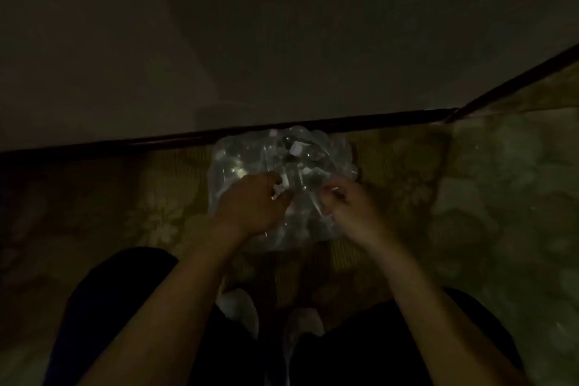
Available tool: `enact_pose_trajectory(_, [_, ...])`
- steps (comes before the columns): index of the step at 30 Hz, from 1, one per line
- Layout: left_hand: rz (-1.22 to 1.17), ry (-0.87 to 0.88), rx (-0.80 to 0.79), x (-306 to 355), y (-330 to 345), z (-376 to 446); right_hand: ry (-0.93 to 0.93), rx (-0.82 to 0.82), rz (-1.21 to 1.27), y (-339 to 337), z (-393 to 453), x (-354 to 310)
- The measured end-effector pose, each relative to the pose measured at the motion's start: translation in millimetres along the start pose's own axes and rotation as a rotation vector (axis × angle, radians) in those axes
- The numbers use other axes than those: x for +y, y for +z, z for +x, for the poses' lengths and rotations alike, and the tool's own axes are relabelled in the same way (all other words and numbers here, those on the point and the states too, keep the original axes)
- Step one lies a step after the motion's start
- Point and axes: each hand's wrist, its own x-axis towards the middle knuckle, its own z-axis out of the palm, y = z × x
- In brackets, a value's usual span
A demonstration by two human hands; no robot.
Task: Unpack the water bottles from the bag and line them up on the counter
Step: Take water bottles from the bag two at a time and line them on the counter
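Note:
The scene is very dark. A clear plastic bag (pixel 332 150) lies on a patterned floor covering, against the dark strip at the foot of the wall. Inside it I make out several clear water bottles, one with a pale cap (pixel 297 147). My left hand (pixel 255 204) rests on the bag's left half, with its fingers curled into the plastic near another pale cap. My right hand (pixel 347 200) pinches the plastic on the bag's right half. Both hands sit near the bag's middle, a small gap apart.
A dark baseboard (pixel 125 142) runs along a plain wall and angles off at the right (pixel 517 78). The floral floor covering (pixel 470 197) spreads to both sides of the bag. My dark-clothed legs and two pale shoes (pixel 238 307) are at the bottom.

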Motion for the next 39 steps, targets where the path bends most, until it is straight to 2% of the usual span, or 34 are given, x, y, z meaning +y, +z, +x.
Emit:
enact_pose_trajectory(4, [0.247,0.047,-0.034,-10,-1,28,-0.081,-0.02,-0.097,7,28,4])
enact_pose_trajectory(8, [0.281,0.076,-0.027,-13,-6,48,-0.192,-0.042,-0.237,7,63,-3])
enact_pose_trajectory(12, [0.326,0.121,-0.074,-11,-3,55,-0.366,0.004,-0.603,16,95,-14])
enact_pose_trajectory(14, [0.329,0.152,-0.033,-9,-4,55,-0.406,0.051,-0.804,21,111,-13])
enact_pose_trajectory(17, [0.353,0.141,0.042,-11,-9,50,-0.403,0.126,-0.945,36,133,1])
enact_pose_trajectory(25, [0.448,0.131,0.041,-19,-15,46,-0.295,0.233,-1.122,61,162,19])
enact_pose_trajectory(29, [0.444,0.14,0.046,-15,-13,49,-0.32,0.252,-1.154,57,160,11])
enact_pose_trajectory(33, [0.448,0.139,0.032,-16,-13,54,-0.332,0.148,-1.143,53,151,-2])
enact_pose_trajectory(39, [0.422,0.137,0.029,-8,-6,64,-0.411,0.233,-1.119,46,136,-22])
